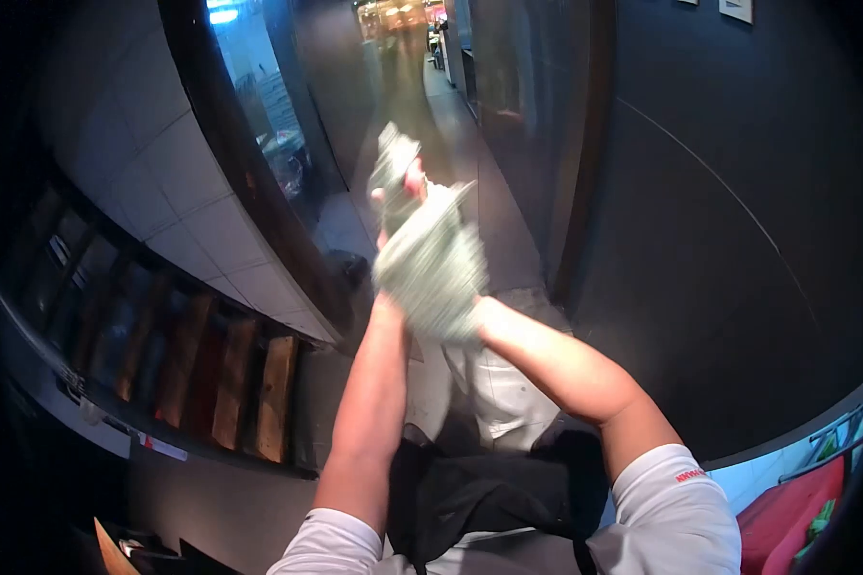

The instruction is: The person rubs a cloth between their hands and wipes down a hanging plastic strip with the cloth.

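Observation:
A pale grey-green cloth [436, 264], blurred by motion, is bunched around both my hands in front of my body. My left hand [384, 216] is mostly covered by it, with only a few fingertips showing at its left edge. The cloth also covers my right hand [460, 287], whose fingers are hidden. Both hands are close together, and a folded end of the cloth rises above them. How each hand grips the fabric is too blurred to tell.
A doorway with dark frames opens onto a corridor [494, 192] ahead. Wooden steps or slats [276, 398] are at the left, beside a tiled wall [201, 201]. A dark wall [729, 249] stands at the right. Something red [796, 513] is at the lower right.

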`<action>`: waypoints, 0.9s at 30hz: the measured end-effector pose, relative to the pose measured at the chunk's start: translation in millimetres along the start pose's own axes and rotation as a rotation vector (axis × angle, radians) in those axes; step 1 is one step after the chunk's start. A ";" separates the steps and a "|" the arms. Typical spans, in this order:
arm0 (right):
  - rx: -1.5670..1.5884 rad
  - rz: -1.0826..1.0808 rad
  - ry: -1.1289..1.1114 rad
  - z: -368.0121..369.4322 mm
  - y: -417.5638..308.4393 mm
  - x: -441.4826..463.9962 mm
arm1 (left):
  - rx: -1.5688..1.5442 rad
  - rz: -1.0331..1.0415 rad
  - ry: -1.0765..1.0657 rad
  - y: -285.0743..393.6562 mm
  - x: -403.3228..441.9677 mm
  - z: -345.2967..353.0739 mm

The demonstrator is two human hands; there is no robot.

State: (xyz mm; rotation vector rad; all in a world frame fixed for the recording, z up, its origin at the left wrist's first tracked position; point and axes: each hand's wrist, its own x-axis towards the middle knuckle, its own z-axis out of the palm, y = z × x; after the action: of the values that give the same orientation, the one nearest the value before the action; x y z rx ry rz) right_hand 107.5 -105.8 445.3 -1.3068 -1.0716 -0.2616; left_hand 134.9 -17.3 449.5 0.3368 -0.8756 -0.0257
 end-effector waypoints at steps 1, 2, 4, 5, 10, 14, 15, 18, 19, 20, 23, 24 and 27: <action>-0.173 -0.070 -0.001 1.8 -3.7 4.8 | -0.124 -0.147 -0.111 9.4 3.2 0.3; -0.345 -0.140 0.011 3.6 -7.5 9.7 | -0.086 -0.145 -0.103 10.6 -3.7 3.0; -1.080 -0.368 -0.125 -25.8 -6.4 25.6 | 0.128 -0.013 0.071 0.0 -14.0 29.8; -1.082 -0.298 0.033 -34.9 -13.1 55.8 | 0.215 0.031 0.153 -8.0 -15.3 37.1; -0.839 -0.027 0.056 -31.4 -53.7 107.4 | 0.383 0.035 0.256 -25.9 -7.1 45.2; -0.546 -0.551 -0.265 -18.6 -27.4 1.7 | 0.219 -0.058 0.077 -12.9 -4.2 56.8; -0.622 -0.513 -0.198 -37.7 -15.2 -11.1 | 0.199 -0.072 0.046 -14.4 -4.6 60.8; -0.810 -0.325 0.235 -62.1 33.3 9.0 | 0.312 -0.070 0.150 -35.0 -10.4 67.1; -0.835 -0.210 0.384 -73.5 44.6 30.7 | 0.435 -0.077 0.244 -43.1 -15.9 61.4; -0.986 -0.030 0.269 -75.0 18.5 42.7 | 0.554 -0.095 0.339 -51.1 -21.4 55.7; -0.971 0.175 0.097 -54.3 -12.0 37.8 | 0.562 -0.109 0.339 -56.9 -30.6 37.3; -0.839 0.067 0.143 -38.5 -8.3 16.2 | 0.517 -0.101 0.326 -54.2 -31.7 40.7; -0.548 -0.134 0.153 -16.6 18.8 -73.6 | 0.395 -0.071 0.286 -40.8 -36.7 47.0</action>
State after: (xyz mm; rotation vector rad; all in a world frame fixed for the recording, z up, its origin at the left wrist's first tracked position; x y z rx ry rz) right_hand 90.0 -143.4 379.5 -1.6670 -0.9921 -0.7863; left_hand 80.3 -63.2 437.5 0.7228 -0.5797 0.1287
